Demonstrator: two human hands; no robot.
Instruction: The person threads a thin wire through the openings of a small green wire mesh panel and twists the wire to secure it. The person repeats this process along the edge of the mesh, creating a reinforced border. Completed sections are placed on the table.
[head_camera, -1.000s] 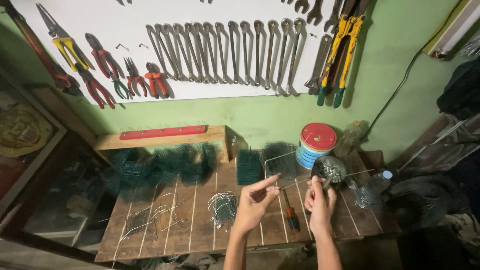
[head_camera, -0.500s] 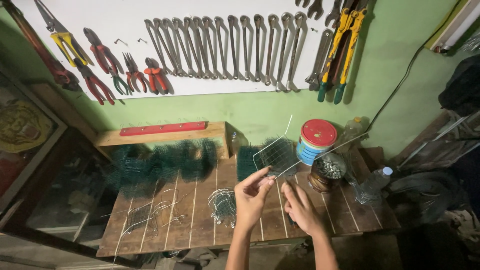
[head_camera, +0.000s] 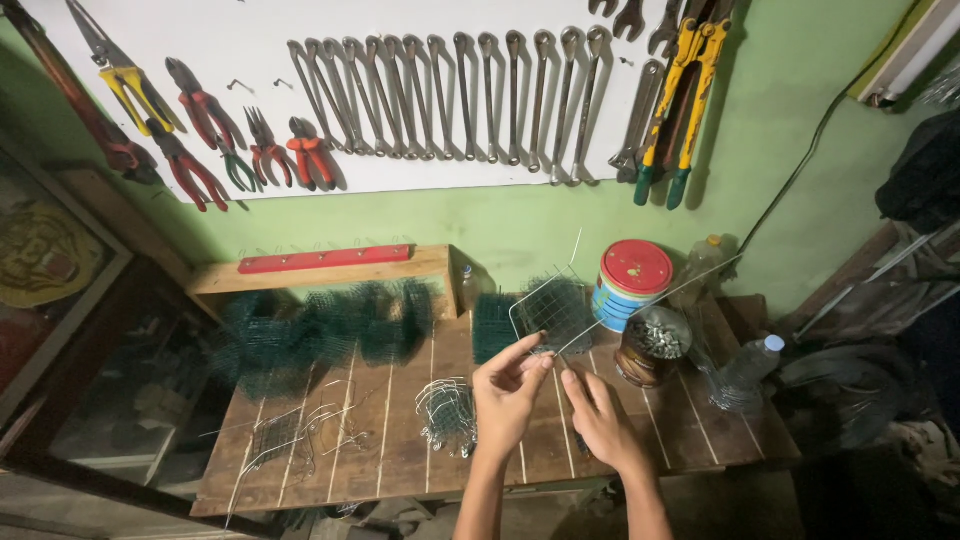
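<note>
Fingers: The left hand (head_camera: 505, 400) pinched the lower edge of a small wire mesh panel (head_camera: 548, 310) between thumb and fingertips, fingers closed tight on it; the right hand (head_camera: 600, 420) lay just beside, its forefinger touching a long straight wire (head_camera: 650, 300), other fingers loosely curled, grip on the wire not clear.
Mesh panel: Held tilted above the slatted wooden surface (head_camera: 400, 450), up and away from both hands, toward the wall.
Wire axis: It ran diagonally from the fingertips up to the right, past a red-lidded tin (head_camera: 632, 283) toward a plastic bottle (head_camera: 705, 262).
Nearer hand: The left hand had the panel; the right hand was nearer the wire's lower end, where it met the panel's corner.
On the surface: A bundle of bent wire pieces (head_camera: 447, 412) lay just left of the left hand, green mesh pieces (head_camera: 320, 330) were piled at the back, and a jar of small metal parts (head_camera: 655, 345) stood right of the panel.
Wall: Pliers (head_camera: 205, 135), a row of wrenches (head_camera: 460, 95) and yellow bolt cutters (head_camera: 680, 95) hung above.
</note>
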